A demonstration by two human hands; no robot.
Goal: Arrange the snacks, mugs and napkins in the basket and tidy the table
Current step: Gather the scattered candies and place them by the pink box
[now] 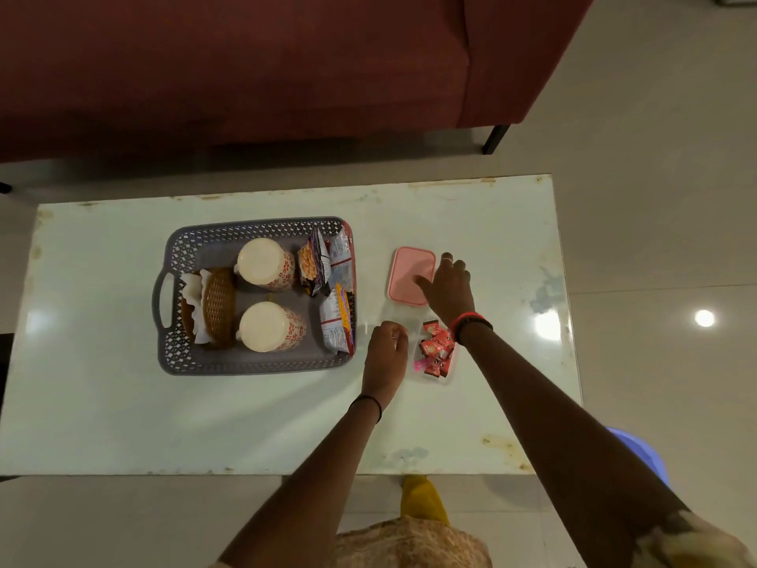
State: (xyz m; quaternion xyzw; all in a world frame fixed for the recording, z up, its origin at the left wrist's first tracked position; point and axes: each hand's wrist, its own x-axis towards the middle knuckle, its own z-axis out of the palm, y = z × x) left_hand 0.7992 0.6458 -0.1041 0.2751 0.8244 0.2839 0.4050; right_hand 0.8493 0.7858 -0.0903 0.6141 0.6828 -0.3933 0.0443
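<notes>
A grey perforated basket (262,364) sits left of the table's centre. It holds two upside-down patterned mugs (265,264) (270,326), white napkins in a brown wicker holder (213,307), and several snack packets (329,276) along its right wall. To its right lies a flat pink lid (407,272). My right hand (448,286) rests spread over the lid's right side, thumb on top. Nearer me, a clear container of red wrapped candies (437,349) stands on the table. My left hand (387,348) is curled on its left edge.
The glossy white table (123,424) has worn edges. A dark red sofa (245,75) stands beyond its far side on a tiled floor. A blue plastic stool (643,453) shows below my right forearm.
</notes>
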